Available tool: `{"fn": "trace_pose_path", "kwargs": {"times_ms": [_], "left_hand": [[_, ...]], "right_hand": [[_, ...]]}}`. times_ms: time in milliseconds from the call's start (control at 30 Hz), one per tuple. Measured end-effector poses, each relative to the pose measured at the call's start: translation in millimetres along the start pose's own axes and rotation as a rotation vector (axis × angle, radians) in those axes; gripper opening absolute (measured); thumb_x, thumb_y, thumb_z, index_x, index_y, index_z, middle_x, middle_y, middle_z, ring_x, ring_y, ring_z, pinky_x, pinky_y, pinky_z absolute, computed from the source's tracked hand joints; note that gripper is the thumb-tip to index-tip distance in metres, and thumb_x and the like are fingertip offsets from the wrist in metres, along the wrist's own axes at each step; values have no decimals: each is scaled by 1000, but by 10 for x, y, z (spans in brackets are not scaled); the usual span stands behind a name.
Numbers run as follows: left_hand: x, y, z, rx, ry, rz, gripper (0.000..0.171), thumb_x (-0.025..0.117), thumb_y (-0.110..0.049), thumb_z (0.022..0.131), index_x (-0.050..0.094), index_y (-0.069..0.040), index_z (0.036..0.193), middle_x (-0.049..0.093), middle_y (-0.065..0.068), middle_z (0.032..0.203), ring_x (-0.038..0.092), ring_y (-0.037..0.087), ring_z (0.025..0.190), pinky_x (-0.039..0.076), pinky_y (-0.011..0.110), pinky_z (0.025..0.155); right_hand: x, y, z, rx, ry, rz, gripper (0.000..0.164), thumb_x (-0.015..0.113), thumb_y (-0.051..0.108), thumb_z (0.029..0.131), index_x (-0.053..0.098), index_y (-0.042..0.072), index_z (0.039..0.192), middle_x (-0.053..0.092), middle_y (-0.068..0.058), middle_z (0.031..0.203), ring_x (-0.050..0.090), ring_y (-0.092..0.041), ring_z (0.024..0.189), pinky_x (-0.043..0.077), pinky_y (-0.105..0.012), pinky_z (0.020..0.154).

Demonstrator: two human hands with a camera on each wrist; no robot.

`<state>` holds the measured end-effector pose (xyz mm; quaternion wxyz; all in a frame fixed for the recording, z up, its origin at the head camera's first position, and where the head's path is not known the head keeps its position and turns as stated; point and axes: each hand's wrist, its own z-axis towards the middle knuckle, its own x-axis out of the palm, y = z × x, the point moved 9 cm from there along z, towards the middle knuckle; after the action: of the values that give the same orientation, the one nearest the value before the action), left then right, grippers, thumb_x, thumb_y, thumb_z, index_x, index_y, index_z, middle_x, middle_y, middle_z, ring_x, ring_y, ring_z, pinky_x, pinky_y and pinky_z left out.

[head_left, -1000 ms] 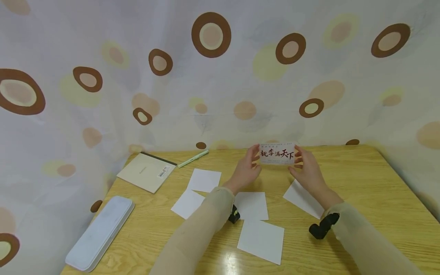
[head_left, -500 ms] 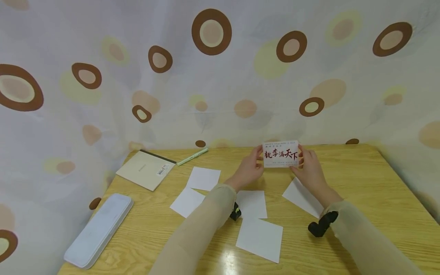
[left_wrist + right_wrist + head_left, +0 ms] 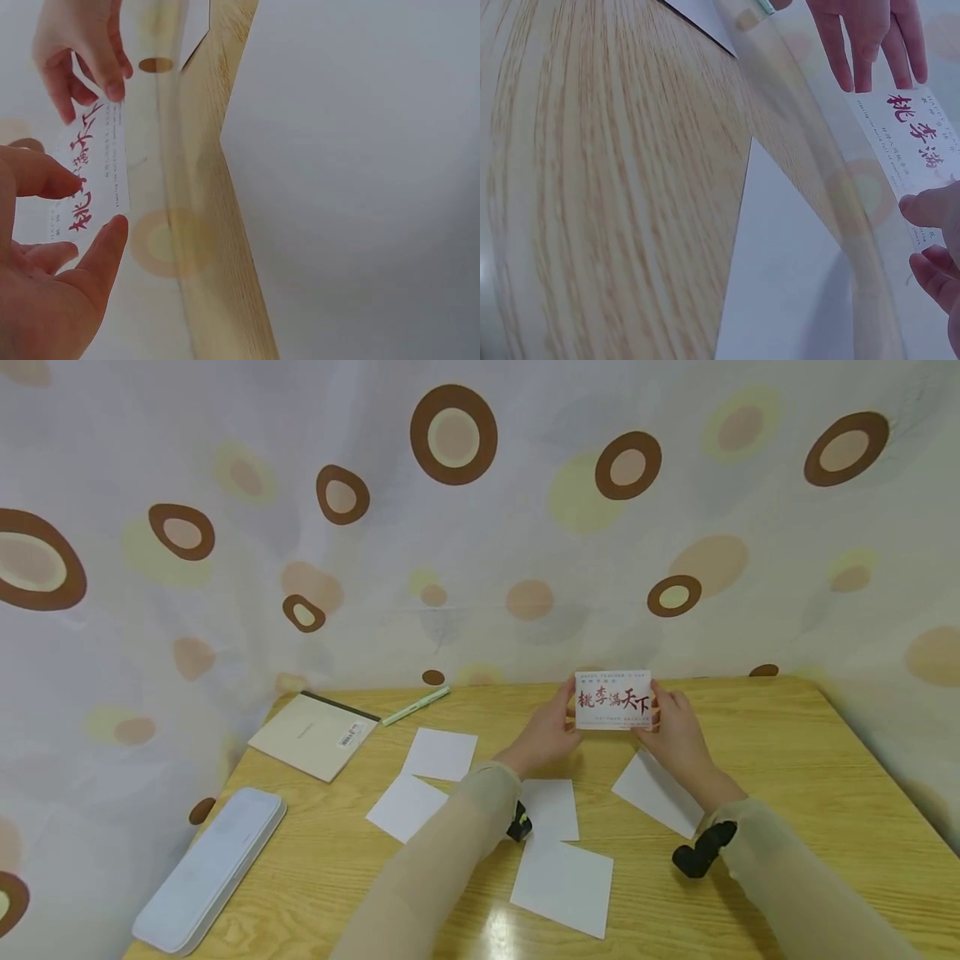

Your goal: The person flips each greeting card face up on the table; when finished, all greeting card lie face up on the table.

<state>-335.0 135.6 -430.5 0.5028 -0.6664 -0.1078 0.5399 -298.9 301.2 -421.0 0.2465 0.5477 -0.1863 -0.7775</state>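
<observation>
A white greeting card (image 3: 613, 714) with large red Chinese characters and small printed lines is held up above the far part of the wooden table, its printed face toward the head camera. My left hand (image 3: 546, 731) holds its left edge, and my right hand (image 3: 681, 735) grips the opposite edge. In the right wrist view, the right thumb (image 3: 930, 206) lies on the card's front near a corner, with fingers partly hidden behind it. The left wrist view shows the left hand (image 3: 56, 281) with its fingertips at the near end of the card.
Several blank white cards lie on the table (image 3: 787, 760), including one (image 3: 566, 889) in front and one (image 3: 656, 797) under the right hand. Leftward are a beige notebook (image 3: 311, 735), a pale green pen (image 3: 416, 706) and a light blue case (image 3: 213, 868). A patterned curtain (image 3: 525, 552) hangs behind.
The held card has shifted slightly right and tilted so more of its printed face shows. Both hands keep their hold. The cards on the table have stayed put.
</observation>
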Motion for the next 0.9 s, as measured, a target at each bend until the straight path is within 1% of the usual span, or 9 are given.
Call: {"fn": "trace_pose_path", "kwargs": {"times_ms": [133, 200, 367, 500, 700, 800, 900], "left_hand": [[21, 40, 24, -18, -4, -28, 87, 58, 1, 89, 9, -9, 160, 23, 3, 165, 53, 23, 126, 50, 23, 100], [28, 55, 35, -19, -6, -14, 87, 59, 0, 89, 9, -9, 160, 23, 3, 165, 53, 23, 127, 51, 23, 98], [36, 85, 65, -13, -20, 10, 89, 62, -1, 88, 10, -9, 160, 28, 2, 163, 56, 22, 122, 50, 18, 84], [54, 131, 84, -36, -19, -51, 90, 63, 1, 86, 13, -9, 159, 32, 3, 162, 58, 23, 120, 52, 18, 80], [95, 238, 124, -119, 11, -169, 87, 66, -5, 87, 17, -12, 159, 34, 3, 161, 59, 24, 123, 52, 22, 86], [103, 277, 147, -152, 15, -203, 86, 67, -6, 87, 20, -13, 159, 36, 3, 160, 59, 24, 122, 51, 24, 90], [114, 299, 164, -174, 16, -217, 85, 67, -5, 86, 22, -14, 158, 36, 2, 160, 59, 23, 121, 52, 25, 89]], "right_hand": [[41, -17, 27, 1, 23, -4, 81, 75, -4, 80, 28, -19, 145, 48, -31, 113, 54, -36, 90, 48, -43, 75], [66, -36, 40, 10, 38, -8, 83, 75, -3, 80, 27, -18, 146, 47, -31, 114, 54, -37, 91, 49, -43, 76], [111, -93, 68, 22, 67, -14, 85, 77, -3, 79, 26, -18, 146, 47, -30, 112, 55, -36, 89, 50, -43, 75], [139, -141, 92, 41, 102, -12, 85, 78, -2, 78, 28, -19, 145, 48, -29, 110, 54, -35, 88, 48, -40, 73], [163, -217, 121, 73, 149, -27, 86, 79, 3, 77, 29, -17, 145, 50, -30, 110, 55, -37, 93, 48, -43, 77], [169, -245, 127, 70, 159, -23, 87, 79, 5, 76, 30, -16, 145, 51, -28, 109, 55, -36, 93, 48, -41, 77], [174, -274, 136, 68, 170, -15, 87, 79, 6, 76, 31, -16, 145, 51, -26, 107, 56, -34, 91, 46, -36, 75]]}}
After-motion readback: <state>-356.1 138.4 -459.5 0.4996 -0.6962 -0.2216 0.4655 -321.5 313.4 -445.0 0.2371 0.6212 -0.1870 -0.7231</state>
